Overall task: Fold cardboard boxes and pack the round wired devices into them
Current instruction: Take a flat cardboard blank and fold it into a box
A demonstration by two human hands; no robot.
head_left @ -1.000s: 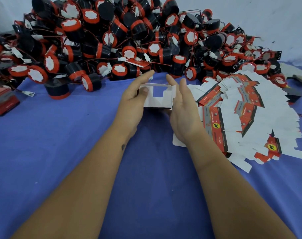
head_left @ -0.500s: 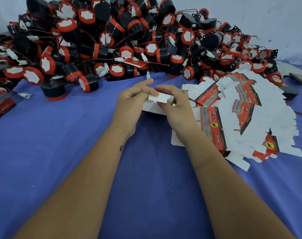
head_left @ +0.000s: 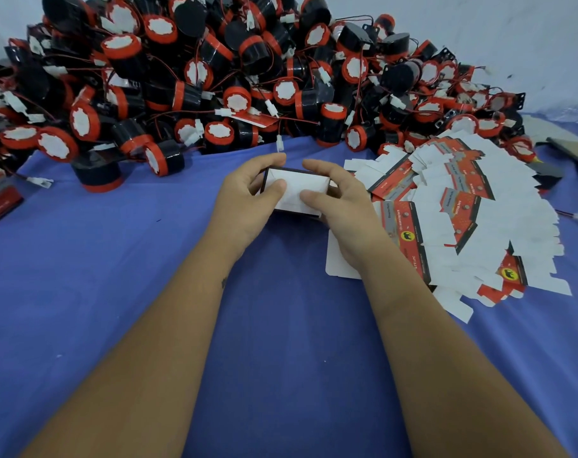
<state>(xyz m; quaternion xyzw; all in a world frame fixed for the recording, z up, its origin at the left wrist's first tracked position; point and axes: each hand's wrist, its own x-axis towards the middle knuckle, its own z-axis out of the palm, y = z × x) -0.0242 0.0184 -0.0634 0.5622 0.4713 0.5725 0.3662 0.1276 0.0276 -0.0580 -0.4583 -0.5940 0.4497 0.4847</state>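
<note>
The box (head_left: 294, 190) sits between both hands, just above the blue table (head_left: 99, 276), near the front edge of the heap of devices. Its white flaps face the camera and appear folded shut; dark edging shows along the top and left side. The left hand (head_left: 244, 203) has its grip clamped on the left end, thumb pressing the flap face, fingers curled over the top. The right hand (head_left: 340, 203) grips the right end in the same way, thumb on the flap.

Judgement: the step in hand is closing one end of the box. Next, the box needs turning so its open end faces up, and one hand must free itself to fetch a device.

The heap of round devices (head_left: 234, 71), black with red rims, fills the far side of the table; their red wires and white plugs are tangled, so a single unit may drag its neighbours. A spread of flat box blanks (head_left: 479, 209) lies just beside the right hand. A red carton (head_left: 0, 200) sits at the left edge.
</note>
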